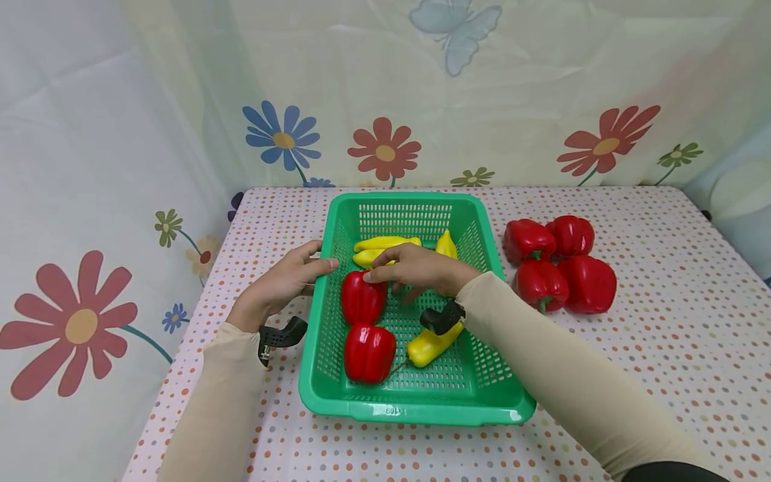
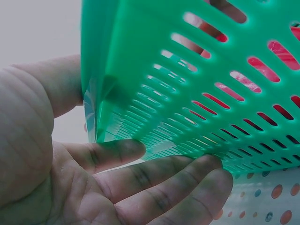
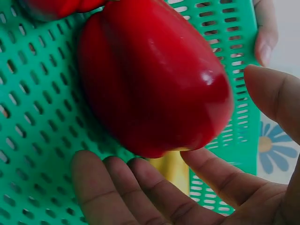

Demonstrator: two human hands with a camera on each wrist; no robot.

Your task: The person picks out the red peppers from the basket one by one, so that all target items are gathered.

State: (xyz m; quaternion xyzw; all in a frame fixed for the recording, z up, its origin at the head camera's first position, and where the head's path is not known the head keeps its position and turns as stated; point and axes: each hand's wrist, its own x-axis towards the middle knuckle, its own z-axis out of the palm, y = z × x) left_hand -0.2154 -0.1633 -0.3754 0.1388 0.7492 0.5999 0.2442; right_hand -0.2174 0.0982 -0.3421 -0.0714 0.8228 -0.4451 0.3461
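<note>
Within basket [image 1: 415, 412], red pepper [image 1: 363, 301] lengthwise

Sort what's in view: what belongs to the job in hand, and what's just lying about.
Likely in the job: left hand at the basket rim; right hand beside the rear red pepper.

Seemingly lying about: front red pepper and yellow vegetables, in the basket; four red peppers on the table, though these may yet matter.

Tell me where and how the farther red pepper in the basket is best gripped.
Probably around the rounded sides of the farther red pepper, at its far half, from above: the nearer red pepper crowds its near end, and the basket is open-topped.
</note>
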